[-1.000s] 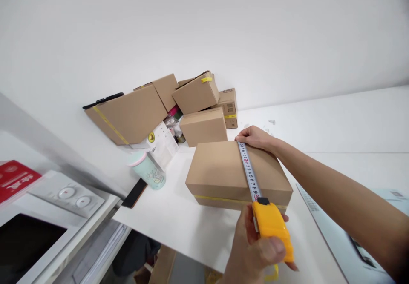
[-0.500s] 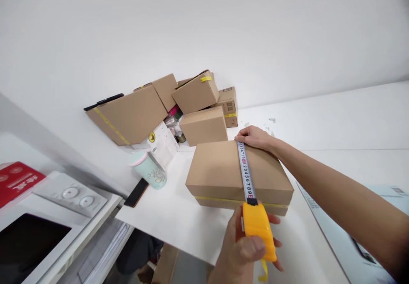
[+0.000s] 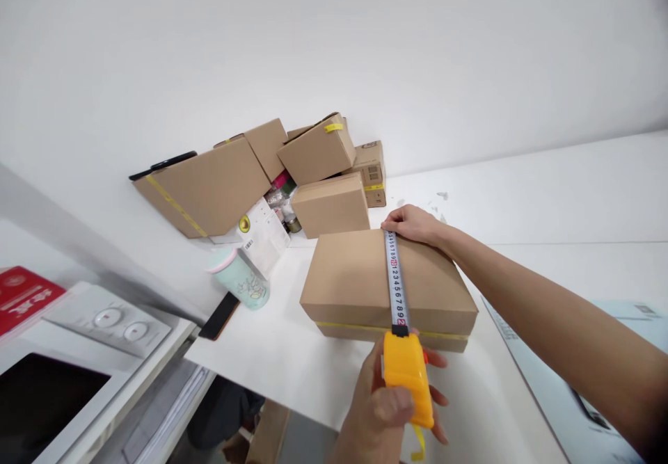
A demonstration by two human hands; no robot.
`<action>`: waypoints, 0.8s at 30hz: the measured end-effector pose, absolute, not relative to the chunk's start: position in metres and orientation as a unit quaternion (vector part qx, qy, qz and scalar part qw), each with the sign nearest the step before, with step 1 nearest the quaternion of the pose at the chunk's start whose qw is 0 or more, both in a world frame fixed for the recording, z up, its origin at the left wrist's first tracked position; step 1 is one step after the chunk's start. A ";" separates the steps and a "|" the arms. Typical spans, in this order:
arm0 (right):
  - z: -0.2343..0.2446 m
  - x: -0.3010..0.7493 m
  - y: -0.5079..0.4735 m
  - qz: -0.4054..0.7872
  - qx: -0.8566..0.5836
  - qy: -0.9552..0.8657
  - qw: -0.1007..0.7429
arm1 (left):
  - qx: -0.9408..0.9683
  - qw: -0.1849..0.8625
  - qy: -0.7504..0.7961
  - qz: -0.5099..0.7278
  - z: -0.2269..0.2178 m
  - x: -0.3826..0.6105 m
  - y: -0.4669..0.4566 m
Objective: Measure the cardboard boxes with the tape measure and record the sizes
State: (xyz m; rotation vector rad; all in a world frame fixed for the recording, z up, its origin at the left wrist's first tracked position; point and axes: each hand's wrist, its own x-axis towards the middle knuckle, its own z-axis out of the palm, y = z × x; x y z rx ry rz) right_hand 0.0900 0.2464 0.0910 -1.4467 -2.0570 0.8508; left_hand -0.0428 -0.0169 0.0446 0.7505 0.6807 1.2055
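Note:
A closed cardboard box (image 3: 355, 280) with a strip of yellow tape lies on the white table (image 3: 547, 200). A steel tape blade (image 3: 394, 280) runs across the box's top from back to front. My right hand (image 3: 415, 224) presses the blade's end down at the box's far edge, fingers closed on it. My left hand (image 3: 386, 408) grips the yellow tape measure case (image 3: 407, 377) just in front of the box's near edge.
A heap of cardboard boxes (image 3: 261, 172) leans against the wall behind. A pale green cup (image 3: 239, 277) and a dark phone (image 3: 219, 316) lie left of the box. A white appliance (image 3: 78, 353) with a red booklet (image 3: 24, 293) sits at left. Printed sheet (image 3: 616, 353) at right.
My left hand has drawn the yellow case left and closer to the box's near edge, so the blade now lies straighter. My right hand has stayed put.

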 end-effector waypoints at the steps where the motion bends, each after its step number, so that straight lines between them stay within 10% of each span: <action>1: 0.091 0.090 0.246 0.310 -0.529 -0.752 0.241 | 0.340 0.703 0.302 0.547 0.043 -0.043 -0.017; 10: 0.101 0.094 0.236 0.311 -0.534 -0.749 0.238 | 0.370 0.671 0.331 0.550 0.031 -0.055 -0.022; 16: 0.099 0.092 0.236 0.319 -0.528 -0.733 0.286 | 0.403 0.417 0.475 0.662 0.035 -0.102 -0.047; 24: 0.085 0.117 0.211 0.241 -0.500 -0.614 0.561 | 0.307 0.333 0.522 0.723 0.000 -0.159 -0.025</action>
